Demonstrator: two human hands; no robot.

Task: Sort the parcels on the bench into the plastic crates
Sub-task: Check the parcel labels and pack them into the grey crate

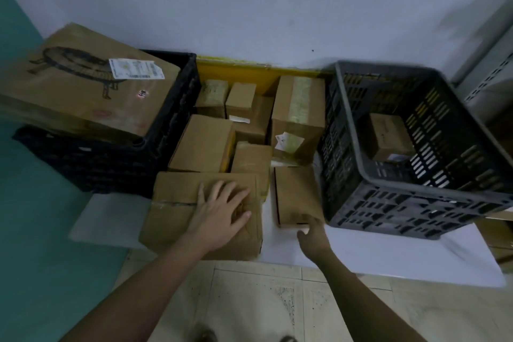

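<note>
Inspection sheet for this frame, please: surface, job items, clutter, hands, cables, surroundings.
Surface: white bench, front edge bare.
Job's things: brown parcels heaped around a yellow crate; grey crate holds one small box; big box sits on the black crate.
Clutter: nothing seen.
Hands: left hand flat on the front parcel; right hand at a small parcel, grip unclear.
Cables: nothing seen.
Surroundings: white wall, tiled floor.
</note>
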